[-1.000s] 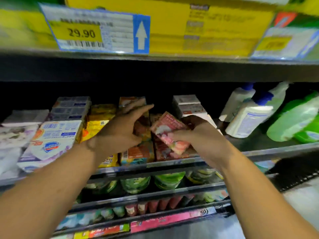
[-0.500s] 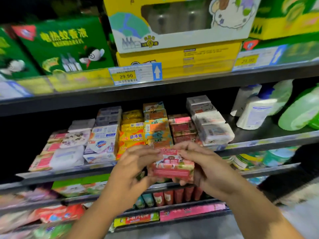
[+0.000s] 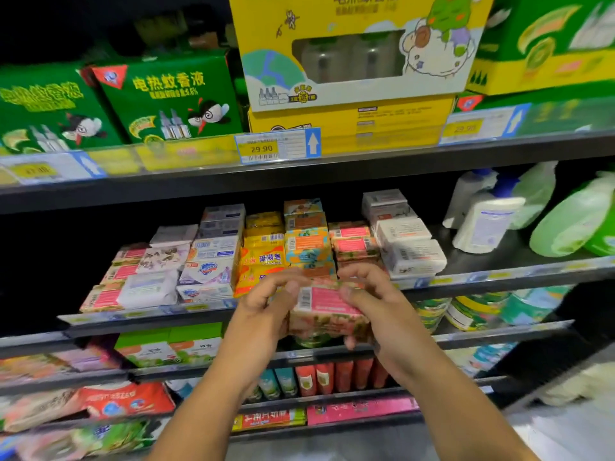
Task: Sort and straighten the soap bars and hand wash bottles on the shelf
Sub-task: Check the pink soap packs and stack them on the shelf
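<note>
Both my hands hold one pink floral soap bar pack (image 3: 327,311) in front of the soap shelf (image 3: 499,277). My left hand (image 3: 266,304) pinches its left end and my right hand (image 3: 369,301) curls round its right end. Behind it, soap bars stand in stacked rows: white and blue packs (image 3: 209,261), yellow bars (image 3: 263,251), orange ones (image 3: 306,234), pink ones (image 3: 352,241) and white ones (image 3: 406,244). A white hand wash bottle (image 3: 486,221) with a blue pump leans at the right of the same shelf, next to green refill pouches (image 3: 572,221).
The shelf above carries green (image 3: 166,98) and yellow boxes (image 3: 349,61) behind a 29.90 price tag (image 3: 276,148). Lower shelves hold more packs, pouches and red tubes (image 3: 332,377). A pale floor shows at the bottom right.
The view has pulled back from the shelf and tilted up. The pink soap pack has come off the shelf area into both hands, and it now lies flat with its barcode side facing me.
</note>
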